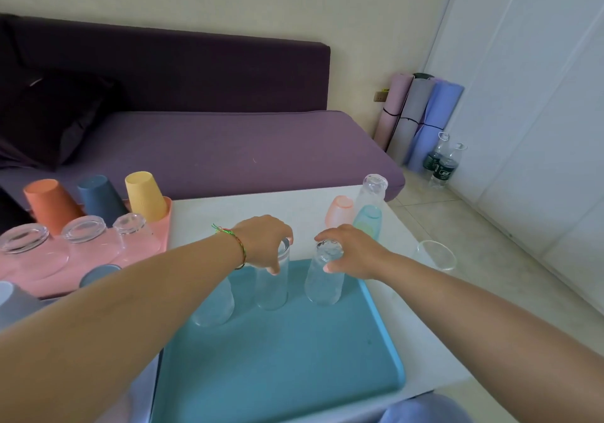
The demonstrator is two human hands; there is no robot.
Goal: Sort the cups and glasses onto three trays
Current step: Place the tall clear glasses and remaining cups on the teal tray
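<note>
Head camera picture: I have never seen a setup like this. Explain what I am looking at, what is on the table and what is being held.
No machine here: a person wears a camera on the head, so the picture looks down along both bare arms. On the white table lies a blue tray. Three glasses stand upside down on it. The left hand grips the tall straight glass from above; the right hand grips the rounded glass likewise. The third glass stands free. At the left, a pink tray holds an orange cup, a dark blue cup, a yellow cup and clear glasses, all upside down. Farther back stand a pink glass and a teal glass.
</note>
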